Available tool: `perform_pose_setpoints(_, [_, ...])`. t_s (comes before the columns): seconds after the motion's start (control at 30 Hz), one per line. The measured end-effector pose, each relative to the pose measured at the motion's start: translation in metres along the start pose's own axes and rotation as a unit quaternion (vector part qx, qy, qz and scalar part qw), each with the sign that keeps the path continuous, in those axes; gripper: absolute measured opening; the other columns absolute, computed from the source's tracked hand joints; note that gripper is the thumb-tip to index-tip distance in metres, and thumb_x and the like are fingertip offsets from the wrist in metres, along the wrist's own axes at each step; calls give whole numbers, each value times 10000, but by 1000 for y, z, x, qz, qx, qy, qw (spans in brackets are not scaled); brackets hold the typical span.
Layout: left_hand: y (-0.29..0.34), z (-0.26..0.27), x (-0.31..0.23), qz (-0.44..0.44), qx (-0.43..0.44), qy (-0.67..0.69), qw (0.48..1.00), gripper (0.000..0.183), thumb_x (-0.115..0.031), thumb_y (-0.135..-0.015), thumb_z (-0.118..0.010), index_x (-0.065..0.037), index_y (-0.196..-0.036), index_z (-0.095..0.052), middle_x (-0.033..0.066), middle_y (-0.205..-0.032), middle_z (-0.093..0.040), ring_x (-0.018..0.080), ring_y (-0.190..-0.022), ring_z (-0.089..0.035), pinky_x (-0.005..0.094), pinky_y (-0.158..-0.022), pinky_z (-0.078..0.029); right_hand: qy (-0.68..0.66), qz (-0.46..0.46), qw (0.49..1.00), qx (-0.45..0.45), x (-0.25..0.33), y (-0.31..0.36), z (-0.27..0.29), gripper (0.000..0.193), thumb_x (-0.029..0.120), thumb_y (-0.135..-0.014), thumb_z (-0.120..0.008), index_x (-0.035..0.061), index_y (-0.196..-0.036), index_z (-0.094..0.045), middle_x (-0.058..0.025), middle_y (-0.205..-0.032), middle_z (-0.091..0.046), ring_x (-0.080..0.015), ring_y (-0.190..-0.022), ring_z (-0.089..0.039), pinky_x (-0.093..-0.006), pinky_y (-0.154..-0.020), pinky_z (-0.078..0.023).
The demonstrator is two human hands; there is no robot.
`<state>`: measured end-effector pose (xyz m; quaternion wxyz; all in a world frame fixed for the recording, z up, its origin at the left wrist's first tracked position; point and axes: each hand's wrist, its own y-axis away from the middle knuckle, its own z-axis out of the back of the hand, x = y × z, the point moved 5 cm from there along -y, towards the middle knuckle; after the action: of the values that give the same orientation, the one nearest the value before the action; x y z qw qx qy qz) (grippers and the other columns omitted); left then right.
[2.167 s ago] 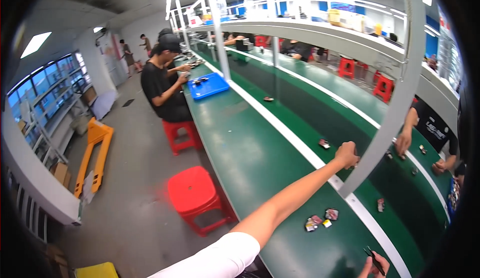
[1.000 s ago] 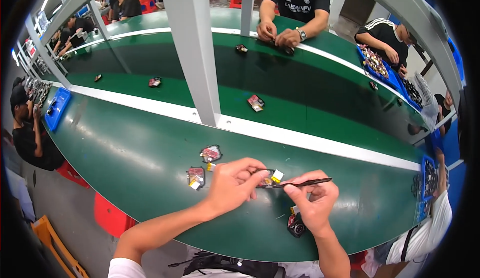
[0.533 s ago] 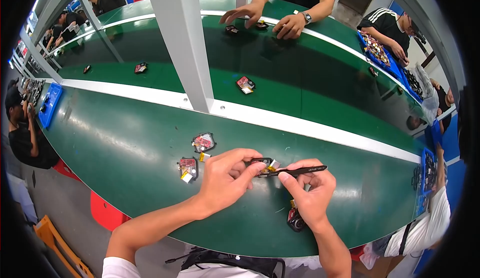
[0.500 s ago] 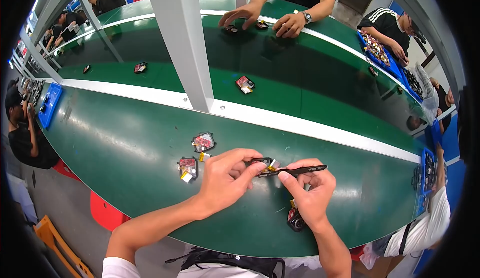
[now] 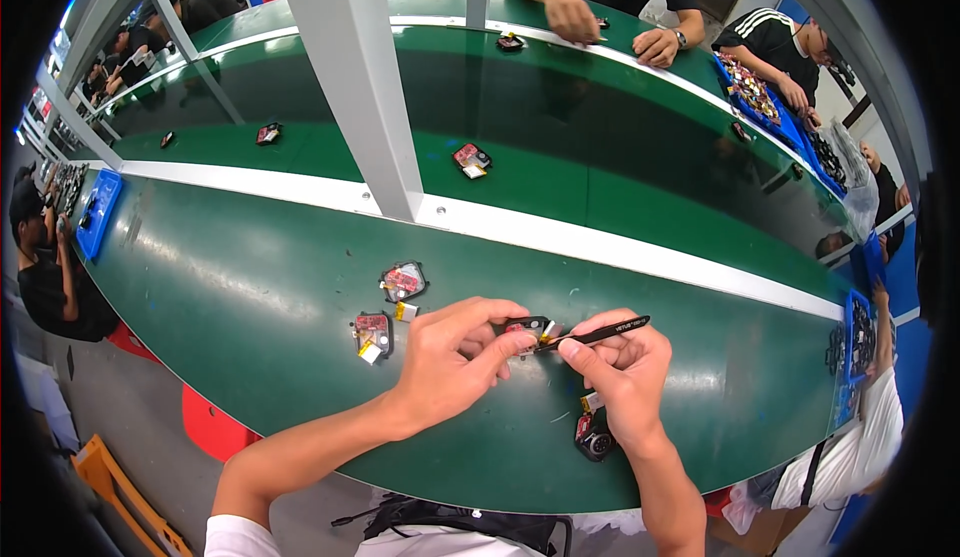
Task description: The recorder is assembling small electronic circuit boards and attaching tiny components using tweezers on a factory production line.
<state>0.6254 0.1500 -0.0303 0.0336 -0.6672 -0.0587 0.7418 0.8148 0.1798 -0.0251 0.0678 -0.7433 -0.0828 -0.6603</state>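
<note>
My left hand (image 5: 455, 360) pinches a small black device housing (image 5: 527, 325) with a circuit board and a small battery with yellow tape (image 5: 549, 331). In my right hand (image 5: 630, 372) is a pair of black tweezers (image 5: 608, 332), its tips at the housing's near right side. Fingers hide part of the housing. Left of my left hand lie two similar opened housings with red boards, one farther off (image 5: 404, 282) and one nearer (image 5: 373, 335), each with a battery beside or on it. A black unit with a round lens-like part (image 5: 594, 439) lies beside my right wrist.
Beyond a white rail (image 5: 600, 252), a dark green conveyor belt carries several housings, one (image 5: 471, 161) near the grey post (image 5: 365, 87). Across it a person's hands (image 5: 655, 47) work. Blue trays stand at the left (image 5: 101, 214) and right (image 5: 858, 337). A red stool (image 5: 213, 425) is below the table's left edge.
The tweezers have shifted slightly at the housing. Housings on the belt have slid left. The person across has moved their hands to the right, to the far edge.
</note>
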Motion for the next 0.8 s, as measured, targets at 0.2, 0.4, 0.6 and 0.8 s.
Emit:
perform_pose_setpoints(0.2, [0, 2, 3, 7, -9, 15, 1000, 211, -38, -896, -746, 54, -1077, -690, 105, -832, -724, 108, -560, -670, 228, -436, -500, 16, -11, 1000, 7, 0, -1, 0, 136, -77, -847, -753, -45, -954, -675, -6, -751, -653, 28, -553, -452, -161, -476, -299])
perform_pose_setpoints(0.4, [-2, 0, 6, 70, 23, 82, 994, 227, -34, -929, -706, 65, -1130, -671, 120, -873, -724, 121, -606, -681, 230, -470, -519, 28, -11, 999, 13, 1, 1, 2, 128, -81, -841, -752, -42, -938, -679, 23, -718, -610, 27, -527, -431, -163, -471, -291])
perform_pose_setpoints(0.6, [-5, -4, 10, 121, 78, 190, 971, 255, -51, -1001, -605, 95, -1208, -637, 158, -948, -706, 187, -663, -716, 260, -491, -567, 26, 67, 997, 1, 4, 5, 3, 131, -92, -824, -763, -34, -916, -688, 11, -733, -621, 21, -521, -446, -169, -468, -305])
perform_pose_setpoints(0.8, [-6, -12, 13, 123, 91, 216, 964, 277, -76, -1019, -584, 100, -1229, -629, 166, -963, -704, 206, -667, -721, 272, -484, -580, 159, 250, 955, -13, 13, 11, 5, 139, -63, -773, -805, 1, -850, -709, -102, -807, -759, -16, -439, -469, -187, -444, -351])
